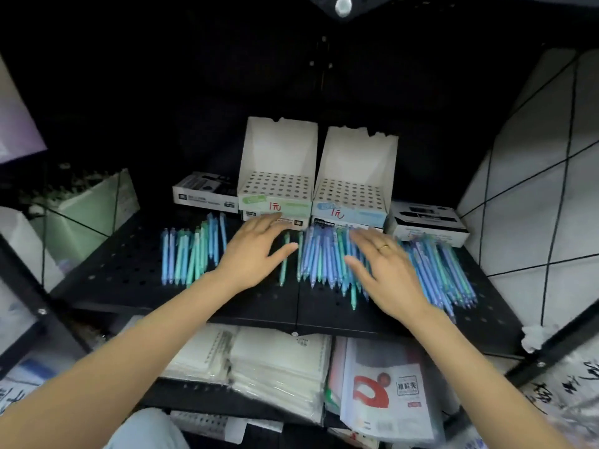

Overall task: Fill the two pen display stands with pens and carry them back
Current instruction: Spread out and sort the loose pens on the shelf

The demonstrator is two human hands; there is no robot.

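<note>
A black perforated metal shelf [123, 270] in a dark cabinet carries two white cardboard pen display stands, the green-fronted stand [277, 189] and just to its right the blue-fronted stand [351, 199], both with bare hole grids. In front of the green-fronted stand and to its left lies a loose row of blue and teal pens [191, 254], then the left hand [254, 254] flat with fingers spread, holding nothing. Further right the ringed right hand [385, 270] rests relaxed on a thick heap of blue pens [324, 257], which runs on past a black-and-white box [428, 222]
</note>
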